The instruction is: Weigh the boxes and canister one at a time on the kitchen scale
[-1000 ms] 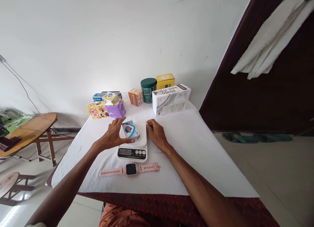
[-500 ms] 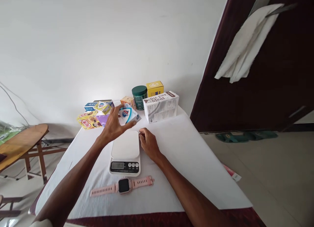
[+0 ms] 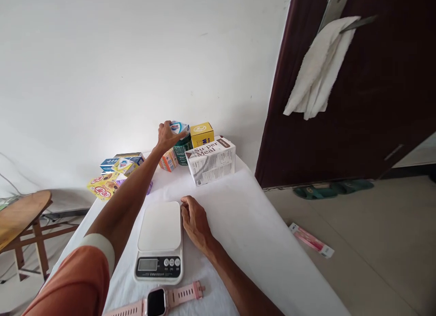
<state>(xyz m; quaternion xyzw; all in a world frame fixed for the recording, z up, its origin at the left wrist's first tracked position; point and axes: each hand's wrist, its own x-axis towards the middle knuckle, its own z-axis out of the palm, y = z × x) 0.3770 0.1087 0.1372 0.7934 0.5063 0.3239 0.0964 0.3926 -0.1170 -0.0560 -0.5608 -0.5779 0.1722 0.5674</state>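
**A:** Where was the small blue-and-white box (image 3: 180,127)?

**B:** Upper middle of the frame, in the left hand (image 3: 166,136). The fingers were closed around it, right over the green tin (image 3: 181,148) at the far end of the surface (image 3: 245,225). I couldn't tell whether it touched the lid.

**A:** And the right hand (image 3: 195,220)?

**B:** Lower middle, lying on the surface just beside the right edge of the scale (image 3: 160,234). Its fingers were loosely spread and gripped nothing. The scale's plate was bare.

**A:** Which step was that, then?

**B:** It looked like placing: the box was being set among the back row of goods, on top of the tin.

**A:** What did the next move call for?

**B:** A level seat on that lid before the fingers let go, I'd judge. The lid was narrow, and the yellow box (image 3: 201,134) and the white carton (image 3: 211,161) crowded it from the right, so there was little room to withdraw.
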